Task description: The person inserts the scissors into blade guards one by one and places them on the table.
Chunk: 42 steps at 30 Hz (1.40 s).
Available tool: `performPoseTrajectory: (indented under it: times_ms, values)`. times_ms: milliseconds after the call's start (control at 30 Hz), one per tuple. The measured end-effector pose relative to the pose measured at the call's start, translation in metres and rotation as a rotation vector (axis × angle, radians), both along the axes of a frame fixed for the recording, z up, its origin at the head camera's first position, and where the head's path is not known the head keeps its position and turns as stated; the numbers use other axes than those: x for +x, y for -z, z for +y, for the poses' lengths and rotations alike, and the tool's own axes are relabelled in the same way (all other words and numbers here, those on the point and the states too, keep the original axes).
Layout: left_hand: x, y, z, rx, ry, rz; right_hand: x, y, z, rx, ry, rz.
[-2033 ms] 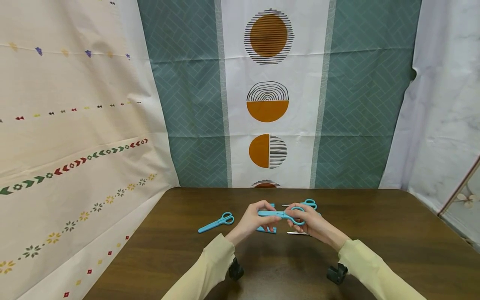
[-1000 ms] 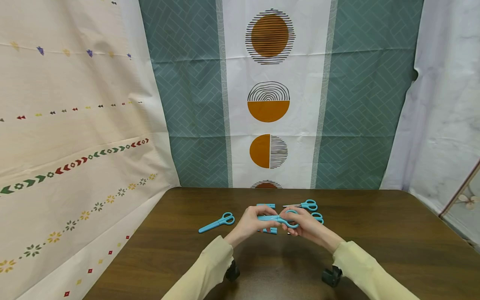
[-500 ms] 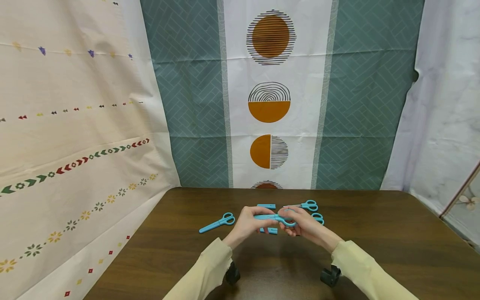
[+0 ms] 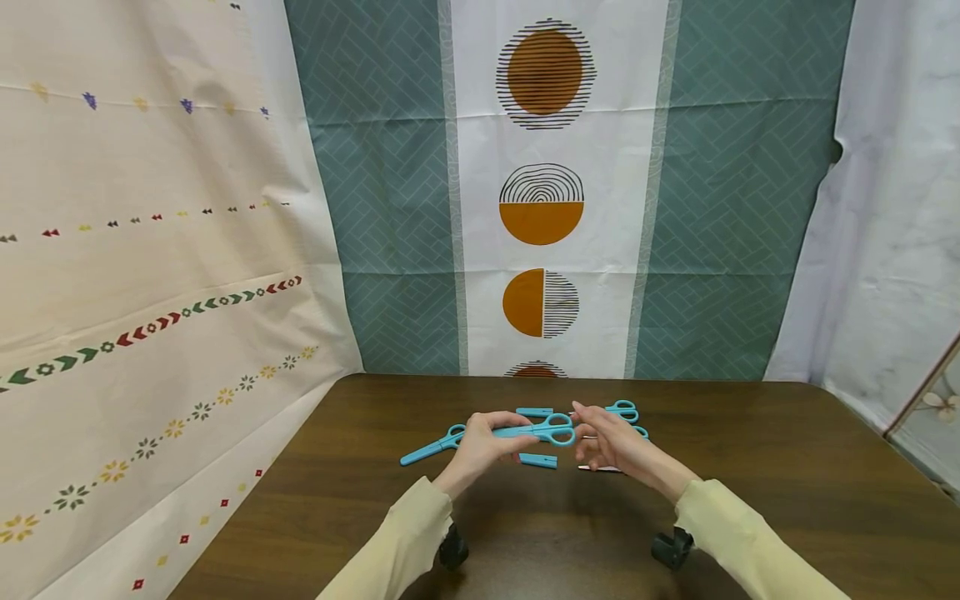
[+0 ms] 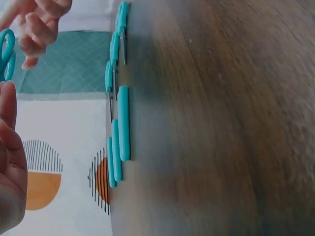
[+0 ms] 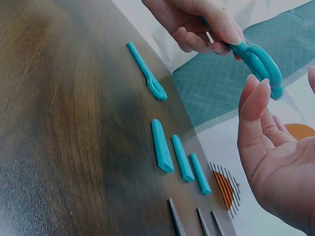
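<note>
Wood table (image 4: 750,467) below, left hand (image 4: 480,450) pinches blue scissors (image 4: 534,431) by the sheath (image 4: 512,432) — probably leaving the loops (image 6: 273,69) free — while right hand (image 4: 621,443) holds nothing, fingers parted.

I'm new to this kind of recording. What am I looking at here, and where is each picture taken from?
There is no robot here, just a person's two bare hands. The wide picture is taken from the head, looking forward and down; the two closer ones are taken from the left and right wrists. The left hand holds sheathed light-blue scissors. The right hand is beside them, holding nothing. On the dark wooden table lie another sheathed pair, three loose sheaths and three bare-bladed pairs.
</note>
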<state>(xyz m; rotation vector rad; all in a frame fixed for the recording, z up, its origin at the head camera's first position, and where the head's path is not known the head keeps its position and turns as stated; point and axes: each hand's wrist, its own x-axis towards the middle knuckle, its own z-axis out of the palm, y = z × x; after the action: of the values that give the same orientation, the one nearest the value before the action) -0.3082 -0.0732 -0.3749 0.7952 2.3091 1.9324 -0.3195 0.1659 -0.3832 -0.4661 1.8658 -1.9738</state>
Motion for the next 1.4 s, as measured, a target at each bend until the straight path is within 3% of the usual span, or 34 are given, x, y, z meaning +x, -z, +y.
performPoseTrajectory:
  times_ms: [333, 533, 700, 1067, 1400]
  values:
    - [0.001, 0.003, -0.011, 0.019, -0.004, -0.033, 0.0, 0.004, 0.013, 0.041, -0.016, 0.031]
    - [-0.006, 0.014, -0.023, 0.02, -0.031, -0.058, 0.001, 0.008, 0.031, 0.074, -0.005, 0.056]
    - [-0.019, 0.031, -0.035, -0.058, -0.109, -0.028, 0.0, 0.011, 0.041, 0.123, 0.03, 0.065]
    - [-0.02, 0.042, -0.059, -0.199, -0.259, 0.136, 0.0, 0.02, 0.057, 0.139, 0.031, 0.087]
    - [-0.023, 0.048, -0.074, -0.245, -0.271, 0.143, 0.001, 0.024, 0.073, 0.182, 0.047, 0.111]
